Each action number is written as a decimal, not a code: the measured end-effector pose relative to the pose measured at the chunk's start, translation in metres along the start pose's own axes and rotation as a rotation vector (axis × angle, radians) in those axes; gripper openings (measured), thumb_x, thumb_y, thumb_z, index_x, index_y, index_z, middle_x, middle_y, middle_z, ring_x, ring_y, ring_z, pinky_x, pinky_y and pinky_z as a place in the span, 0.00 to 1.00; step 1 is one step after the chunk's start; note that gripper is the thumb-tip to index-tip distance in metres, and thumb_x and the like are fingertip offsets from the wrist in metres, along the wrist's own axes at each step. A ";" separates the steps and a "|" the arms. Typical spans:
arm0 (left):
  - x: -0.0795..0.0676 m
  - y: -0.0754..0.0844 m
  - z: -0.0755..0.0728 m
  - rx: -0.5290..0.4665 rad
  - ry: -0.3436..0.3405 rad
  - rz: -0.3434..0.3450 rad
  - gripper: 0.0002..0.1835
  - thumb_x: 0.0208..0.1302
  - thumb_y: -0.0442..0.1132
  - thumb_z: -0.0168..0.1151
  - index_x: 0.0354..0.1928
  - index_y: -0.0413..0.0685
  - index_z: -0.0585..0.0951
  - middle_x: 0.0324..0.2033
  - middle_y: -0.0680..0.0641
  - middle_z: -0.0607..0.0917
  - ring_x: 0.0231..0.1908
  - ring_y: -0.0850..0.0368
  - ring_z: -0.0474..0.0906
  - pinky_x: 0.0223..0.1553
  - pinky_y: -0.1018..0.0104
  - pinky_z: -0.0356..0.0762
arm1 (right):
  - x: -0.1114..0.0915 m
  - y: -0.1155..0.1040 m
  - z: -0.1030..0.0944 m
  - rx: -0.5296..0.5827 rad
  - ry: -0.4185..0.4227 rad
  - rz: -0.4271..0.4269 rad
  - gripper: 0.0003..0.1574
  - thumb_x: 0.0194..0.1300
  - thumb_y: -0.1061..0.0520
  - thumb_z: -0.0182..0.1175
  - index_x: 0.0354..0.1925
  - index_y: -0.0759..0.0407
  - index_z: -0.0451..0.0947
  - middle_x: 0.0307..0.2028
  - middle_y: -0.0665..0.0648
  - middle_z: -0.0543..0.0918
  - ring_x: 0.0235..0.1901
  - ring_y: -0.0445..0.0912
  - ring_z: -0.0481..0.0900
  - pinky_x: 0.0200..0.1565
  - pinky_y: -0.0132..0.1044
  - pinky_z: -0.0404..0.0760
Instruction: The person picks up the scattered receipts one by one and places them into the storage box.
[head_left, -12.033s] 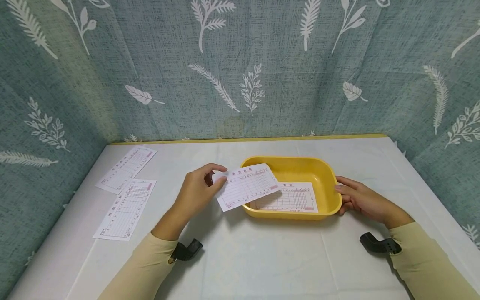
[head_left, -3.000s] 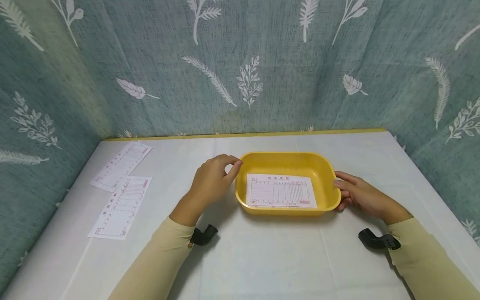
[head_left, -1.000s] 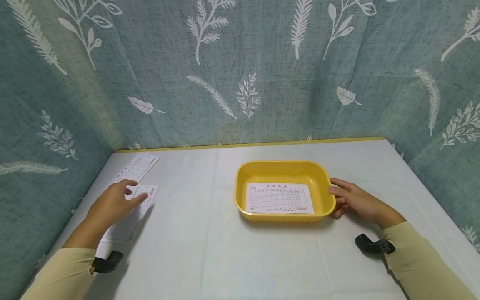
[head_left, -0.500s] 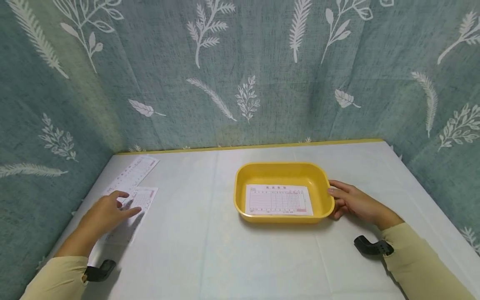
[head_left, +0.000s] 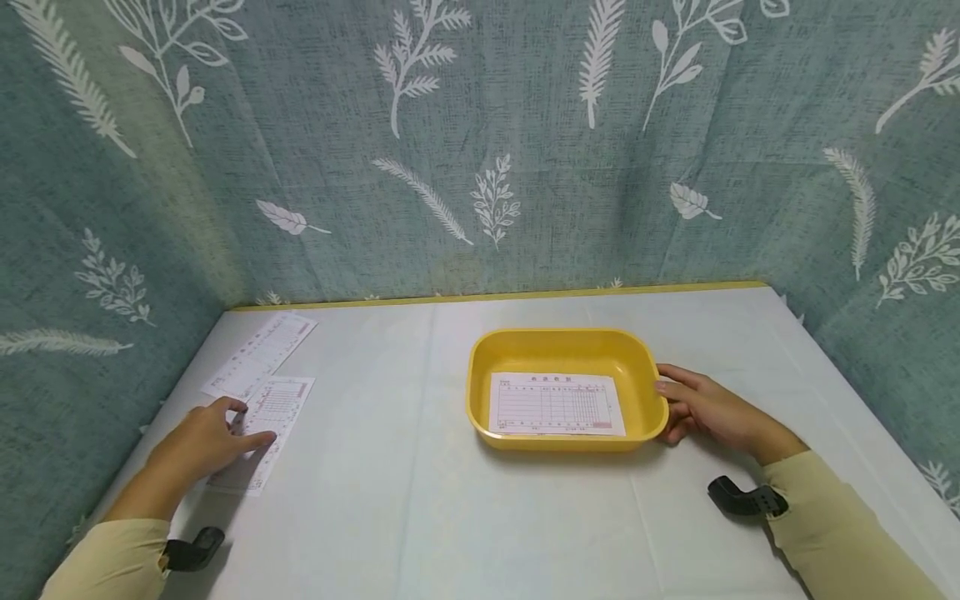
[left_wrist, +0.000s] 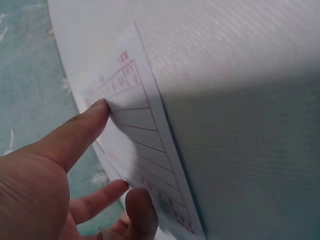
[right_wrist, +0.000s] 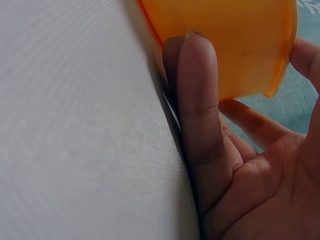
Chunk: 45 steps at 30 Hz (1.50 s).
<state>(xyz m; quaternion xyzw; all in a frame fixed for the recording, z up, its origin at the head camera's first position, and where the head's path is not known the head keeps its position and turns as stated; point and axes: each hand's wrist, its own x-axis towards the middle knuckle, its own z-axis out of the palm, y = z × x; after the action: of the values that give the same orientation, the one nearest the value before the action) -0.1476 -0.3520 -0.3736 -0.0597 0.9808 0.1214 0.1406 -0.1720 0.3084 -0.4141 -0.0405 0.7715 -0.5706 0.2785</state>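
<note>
Holding yellow tray point(head_left: 558, 354) by end: right hand's grip point(head_left: 705, 408). Left hand's grip point(head_left: 198, 440) loosely parted over printed slip point(head_left: 283, 408).

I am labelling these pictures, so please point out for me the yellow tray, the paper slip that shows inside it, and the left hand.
Yellow tray point(head_left: 562, 351): head view, on the inside of its far wall.
Paper slip point(head_left: 556, 405): head view, on the middle of its printed face.
Left hand point(head_left: 197, 440): head view, on the back of the hand.
</note>
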 end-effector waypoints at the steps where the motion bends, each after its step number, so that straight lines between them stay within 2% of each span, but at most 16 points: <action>1: 0.000 0.000 0.000 0.002 0.002 -0.008 0.51 0.57 0.69 0.65 0.60 0.26 0.66 0.42 0.27 0.79 0.39 0.38 0.78 0.34 0.49 0.74 | 0.000 0.000 0.000 0.001 -0.001 -0.002 0.47 0.80 0.43 0.44 0.79 0.66 0.35 0.36 0.55 0.89 0.32 0.47 0.85 0.37 0.40 0.86; 7: 0.001 -0.004 0.000 0.003 -0.010 -0.054 0.56 0.54 0.71 0.65 0.61 0.24 0.65 0.50 0.17 0.72 0.42 0.31 0.76 0.35 0.44 0.74 | -0.001 0.002 0.000 -0.005 -0.012 -0.019 0.47 0.80 0.44 0.43 0.79 0.66 0.35 0.36 0.54 0.89 0.31 0.47 0.85 0.37 0.40 0.86; 10: 0.001 -0.006 0.001 -0.004 -0.014 -0.066 0.56 0.54 0.71 0.66 0.61 0.23 0.65 0.51 0.15 0.71 0.42 0.30 0.76 0.37 0.43 0.74 | 0.000 0.003 0.001 -0.012 -0.018 -0.026 0.47 0.80 0.44 0.43 0.79 0.66 0.35 0.36 0.54 0.89 0.32 0.47 0.86 0.37 0.40 0.86; 14: 0.003 -0.007 0.002 -0.022 -0.013 -0.072 0.56 0.53 0.71 0.67 0.61 0.23 0.65 0.51 0.16 0.72 0.41 0.33 0.76 0.36 0.45 0.74 | 0.001 0.003 0.001 -0.020 -0.015 -0.015 0.48 0.80 0.43 0.44 0.79 0.66 0.35 0.36 0.55 0.89 0.33 0.47 0.85 0.37 0.40 0.86; 21: 0.004 -0.007 0.005 -0.056 -0.081 -0.127 0.60 0.48 0.74 0.67 0.61 0.24 0.63 0.51 0.17 0.71 0.39 0.37 0.74 0.35 0.48 0.74 | 0.000 0.004 0.001 -0.002 -0.046 -0.047 0.47 0.80 0.43 0.44 0.78 0.68 0.35 0.37 0.56 0.89 0.34 0.47 0.86 0.38 0.41 0.86; 27: 0.006 -0.006 0.001 -0.029 -0.052 -0.085 0.59 0.49 0.74 0.67 0.60 0.24 0.65 0.52 0.17 0.71 0.39 0.36 0.74 0.35 0.47 0.73 | -0.001 0.003 0.000 0.010 -0.031 -0.054 0.48 0.80 0.43 0.44 0.78 0.68 0.35 0.34 0.55 0.89 0.32 0.46 0.86 0.37 0.40 0.86; 33: 0.007 -0.008 0.002 -0.026 -0.057 -0.123 0.59 0.45 0.75 0.69 0.59 0.27 0.67 0.52 0.18 0.71 0.42 0.32 0.73 0.38 0.37 0.67 | -0.001 0.003 0.001 0.031 -0.037 -0.050 0.47 0.80 0.44 0.43 0.78 0.67 0.35 0.34 0.54 0.89 0.31 0.46 0.86 0.36 0.40 0.86; 45: 0.010 -0.011 0.004 -0.049 -0.035 -0.098 0.57 0.45 0.73 0.70 0.58 0.26 0.68 0.48 0.20 0.73 0.39 0.36 0.72 0.36 0.47 0.67 | -0.004 0.001 0.001 0.017 -0.028 -0.054 0.47 0.80 0.44 0.44 0.78 0.67 0.35 0.33 0.54 0.89 0.32 0.46 0.86 0.37 0.40 0.86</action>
<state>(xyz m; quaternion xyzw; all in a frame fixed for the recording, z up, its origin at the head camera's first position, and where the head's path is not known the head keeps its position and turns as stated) -0.1547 -0.3628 -0.3830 -0.1091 0.9708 0.1394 0.1620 -0.1682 0.3097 -0.4137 -0.0671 0.7612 -0.5839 0.2740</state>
